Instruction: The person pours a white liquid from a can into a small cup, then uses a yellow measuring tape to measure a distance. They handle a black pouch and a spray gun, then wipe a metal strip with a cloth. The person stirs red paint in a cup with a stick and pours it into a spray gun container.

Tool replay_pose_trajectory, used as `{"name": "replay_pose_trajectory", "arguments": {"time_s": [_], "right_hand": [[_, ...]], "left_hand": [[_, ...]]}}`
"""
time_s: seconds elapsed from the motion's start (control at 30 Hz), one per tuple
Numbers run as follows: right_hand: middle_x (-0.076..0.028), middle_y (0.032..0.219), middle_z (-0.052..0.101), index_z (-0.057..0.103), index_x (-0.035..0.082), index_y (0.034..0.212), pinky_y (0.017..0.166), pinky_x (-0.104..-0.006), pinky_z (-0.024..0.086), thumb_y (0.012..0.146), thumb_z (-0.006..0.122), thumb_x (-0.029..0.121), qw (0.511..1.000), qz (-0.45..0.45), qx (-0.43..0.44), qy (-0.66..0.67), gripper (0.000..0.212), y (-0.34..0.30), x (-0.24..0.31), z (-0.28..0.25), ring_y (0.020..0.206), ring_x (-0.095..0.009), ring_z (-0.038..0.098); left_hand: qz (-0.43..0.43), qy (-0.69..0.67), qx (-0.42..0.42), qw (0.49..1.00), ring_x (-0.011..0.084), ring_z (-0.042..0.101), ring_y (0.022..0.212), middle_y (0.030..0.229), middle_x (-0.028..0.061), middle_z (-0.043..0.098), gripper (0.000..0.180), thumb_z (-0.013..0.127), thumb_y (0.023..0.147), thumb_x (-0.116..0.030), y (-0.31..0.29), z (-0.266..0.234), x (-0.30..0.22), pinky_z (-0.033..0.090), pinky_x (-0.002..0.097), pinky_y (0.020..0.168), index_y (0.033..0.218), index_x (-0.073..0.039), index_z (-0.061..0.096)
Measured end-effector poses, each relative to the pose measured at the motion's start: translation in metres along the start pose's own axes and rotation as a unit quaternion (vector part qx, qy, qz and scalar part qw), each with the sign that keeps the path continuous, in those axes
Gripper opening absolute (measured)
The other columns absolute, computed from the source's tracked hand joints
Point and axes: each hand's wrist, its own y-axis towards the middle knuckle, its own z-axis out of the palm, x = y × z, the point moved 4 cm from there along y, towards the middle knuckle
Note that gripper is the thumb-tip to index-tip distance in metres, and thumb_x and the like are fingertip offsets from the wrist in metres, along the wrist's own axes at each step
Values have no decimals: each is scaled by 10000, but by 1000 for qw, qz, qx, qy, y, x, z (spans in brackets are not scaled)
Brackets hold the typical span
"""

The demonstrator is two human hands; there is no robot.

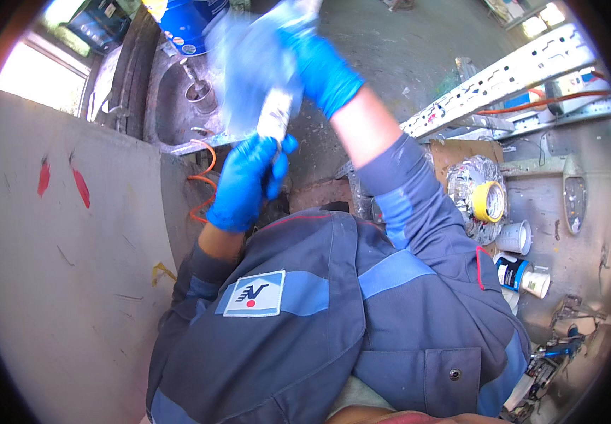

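Both my hands wear blue gloves. My left hand (240, 182) is closed round the lower end of a whitish, grey-smeared stick-like piece (275, 116), which slants up and away from me. Farther up, my right hand (319, 67) is reached out ahead and smeared by motion. A pale bluish, crumpled sheet (245, 74), cloth or film, is blurred beside the right hand and partly covers the stick-like piece. The right fingers are too blurred to show their grip.
A stained basin (167, 116) at the upper left holds a metal cup (201, 97); a blue bucket (189, 21) stands behind. An orange hose (203, 184) coils nearby. A perforated metal rail (503, 81), yellow tape roll (489, 201) and plastic cup (514, 238) are at right.
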Motion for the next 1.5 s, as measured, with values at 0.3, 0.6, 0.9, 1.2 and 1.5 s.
{"name": "replay_pose_trajectory", "arguments": {"time_s": [0.3,0.6,0.9,1.2,1.5], "right_hand": [[-109,900,686,649,28,1087,693,-338,542,934,538,247,975,3,-170,-143,289,86,10,-180,789,-190,672],[-104,1080,673,591,-51,1202,878,-328,505,875,653,159,976,4,167,140,393,-50,8,-16,978,-196,644],[-83,1201,629,555,35,1272,875,-348,539,941,617,151,946,113,110,283,356,-103,-7,38,1070,-213,632],[-101,1159,643,600,89,1217,784,-350,590,935,628,198,962,-42,102,250,304,-1,8,-23,924,-211,663],[-77,1088,649,585,45,1227,806,-343,550,969,573,245,983,22,32,180,327,-29,4,9,900,-179,636]], "left_hand": [[-49,107,1,993,46,389,469,609,-18,492,305,466,1031,-294,-74,-9,5,297,193,432,1002,-29,615],[33,40,-62,997,49,377,489,627,-28,481,237,503,1015,-273,-14,-24,6,272,204,436,998,-74,632],[7,65,-16,998,40,394,556,702,-39,496,233,517,1019,-239,3,-16,20,303,198,486,1027,-47,649],[-49,93,27,994,33,405,555,715,-24,536,242,522,1019,-260,-23,-9,18,306,187,472,1035,-44,632],[7,59,-18,998,36,377,508,670,-38,491,229,523,1013,-235,-17,-30,7,276,182,454,996,-41,644]]}}
